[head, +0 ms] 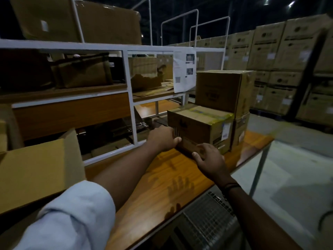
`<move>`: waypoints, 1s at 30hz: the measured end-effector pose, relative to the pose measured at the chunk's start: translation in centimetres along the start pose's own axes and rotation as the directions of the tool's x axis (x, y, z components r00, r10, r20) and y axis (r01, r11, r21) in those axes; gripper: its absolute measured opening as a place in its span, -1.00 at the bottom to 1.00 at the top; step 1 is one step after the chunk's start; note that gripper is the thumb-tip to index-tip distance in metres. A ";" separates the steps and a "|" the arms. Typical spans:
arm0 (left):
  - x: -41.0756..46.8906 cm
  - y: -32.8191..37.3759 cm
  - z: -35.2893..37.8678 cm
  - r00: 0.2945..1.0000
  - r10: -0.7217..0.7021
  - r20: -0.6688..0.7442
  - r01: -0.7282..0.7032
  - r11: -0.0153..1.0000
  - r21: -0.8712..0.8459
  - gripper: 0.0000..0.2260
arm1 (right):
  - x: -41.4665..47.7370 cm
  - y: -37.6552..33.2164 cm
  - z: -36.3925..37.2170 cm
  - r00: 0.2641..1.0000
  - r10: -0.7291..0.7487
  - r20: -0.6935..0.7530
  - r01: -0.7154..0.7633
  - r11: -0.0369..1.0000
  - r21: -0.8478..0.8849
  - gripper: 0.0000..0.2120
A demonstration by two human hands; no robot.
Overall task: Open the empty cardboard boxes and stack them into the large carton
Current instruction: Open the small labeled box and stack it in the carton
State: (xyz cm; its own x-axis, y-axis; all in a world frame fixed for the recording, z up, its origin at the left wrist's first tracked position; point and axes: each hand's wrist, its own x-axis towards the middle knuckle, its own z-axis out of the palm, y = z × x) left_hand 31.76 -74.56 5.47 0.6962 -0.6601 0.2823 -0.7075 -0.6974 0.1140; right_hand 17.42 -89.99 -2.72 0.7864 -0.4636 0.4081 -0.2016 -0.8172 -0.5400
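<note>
A closed box [200,127] sits on the wooden counter [162,179], toward its far right end, just in front of the white shelf rack [130,98]. Yellow tape runs along its top and a white label is stuck on its right side. Both hands are on it. The left hand [163,139] grips the near left corner, with the thumb on the front face and the fingers curled round the left side, out of sight. The right hand [210,159] lies lower on the front face near the bottom edge, fingers spread and fairly straight, touching the cardboard without closing round it.

Behind the box and touching it stands a taller brown box [219,91] set on top of another box [240,130].

The large carton [36,170] stands open at the left end of the counter, one flap raised, well apart from both hands; the left forearm reaches past it.

A printed sheet [184,71] hangs from the rack above the boxes.
</note>
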 end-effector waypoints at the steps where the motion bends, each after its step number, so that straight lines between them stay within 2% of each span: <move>1: 0.8 0.0 0.5 1.000 -0.012 0.004 0.012 1.000 -0.009 -0.66 | 0.7 0.3 0.2 1.000 -0.005 0.001 0.005 1.000 -0.002 -0.62; 8: 6.5 -0.8 3.5 0.999 -0.034 -0.025 0.032 0.996 -0.089 -0.70 | 6.6 1.7 1.9 1.000 0.000 -0.002 0.000 1.000 -0.006 -0.60; 15: 13.8 -2.8 8.0 0.988 -0.145 -0.048 0.133 0.971 -0.198 -0.59 | 14.5 2.8 3.5 0.999 0.007 -0.032 -0.011 0.993 -0.121 -0.52; 21: 19.6 -4.0 10.5 0.983 -0.177 -0.054 0.153 0.942 -0.298 -0.53 | 20.3 5.5 5.1 0.973 0.230 -0.025 -0.231 0.957 -0.175 -0.40; 24: 21.9 -5.1 11.9 0.985 -0.154 -0.077 0.123 0.940 -0.318 -0.51 | 20.9 8.1 6.5 0.983 0.176 -0.056 -0.185 0.947 -0.261 -0.48; 30: 23.6 -6.7 15.4 0.990 -0.063 -0.125 0.031 0.971 -0.238 -0.44 | 19.0 11.6 6.7 0.978 0.108 -0.176 -0.136 0.978 -0.161 -0.59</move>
State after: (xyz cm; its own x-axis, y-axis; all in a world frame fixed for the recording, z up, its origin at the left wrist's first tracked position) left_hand 54.77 -89.77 -3.31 0.7183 -0.5750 0.3917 -0.6941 -0.6310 0.3466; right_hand 33.92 -105.95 -6.19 0.6449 -0.6019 0.4709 -0.3982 -0.7906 -0.4652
